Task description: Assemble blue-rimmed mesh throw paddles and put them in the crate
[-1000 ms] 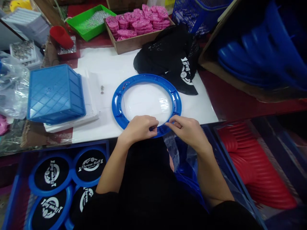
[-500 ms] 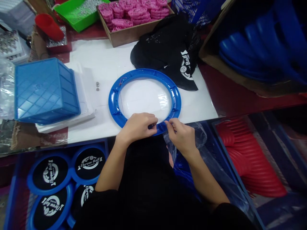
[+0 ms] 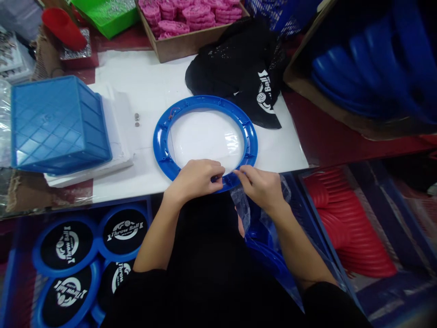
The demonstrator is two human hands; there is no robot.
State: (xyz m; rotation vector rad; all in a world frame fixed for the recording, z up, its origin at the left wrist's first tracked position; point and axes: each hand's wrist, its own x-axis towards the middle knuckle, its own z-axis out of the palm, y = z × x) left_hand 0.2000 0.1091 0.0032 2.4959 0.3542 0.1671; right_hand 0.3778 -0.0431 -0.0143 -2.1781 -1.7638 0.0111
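A blue plastic ring (image 3: 160,132) lies on the white work surface, its ribbed, hollow side up. Thin reddish wire shows at its upper left. My left hand (image 3: 198,178) is closed over the near part of the ring, with fingers curled at its rim. Just to the right, my right hand (image 3: 262,184) pinches thumb and forefinger together at the ring's near right edge. Anything between those fingertips is too small to make out. Beyond the ring rests a heap of black mesh fabric (image 3: 232,68) with white print.
Two small silver discs (image 3: 137,120) lie left of the ring. An upturned blue bin (image 3: 48,123) stands farther left. A carton (image 3: 184,48) of pink parts is behind; another carton (image 3: 341,120) holds blue rings. Below are black-and-blue discs (image 3: 66,246) and red rings (image 3: 351,228).
My right hand has shifted slightly right and its wrist has turned a little. My left hand stays on the ring. The view has moved slightly.
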